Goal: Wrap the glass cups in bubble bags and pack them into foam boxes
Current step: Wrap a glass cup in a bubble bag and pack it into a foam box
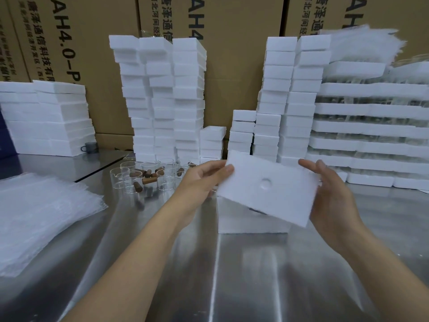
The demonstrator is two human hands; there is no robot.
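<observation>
Hands first: your left hand [199, 180] pinches the upper left corner of the foam lid [267, 189], thumb on top. Your right hand [332, 196] lies along the lid's right edge with the fingers nearly straight, steadying more than clamping. You carry the lid tilted, its left end higher, over the foam box [250, 225] that sits on the metal table [232, 275] right in front of you. That suggests you are about to close the box. A two-handed hold by the ends makes sense, since thin foam snaps easily if pressed in the middle. A small dark patch shows under the lid's lower edge, but I cannot tell whether a wrapped cup is inside.

Beyond your left hand, the loose glass cups [139, 175] with brown handles are crowded together on the table, still unwrapped. The pile of bubble bags [46, 217] lies well apart at your left. Tall stacks of foam boxes [162, 101] stand behind, with foam trays [371, 126] of glassware stacked to the right and cardboard cartons [232, 54] at the back. A grey mug [89, 147] sits far left. Nothing lies between the lid and the box, though the stacks just behind could topple if you knock them.
</observation>
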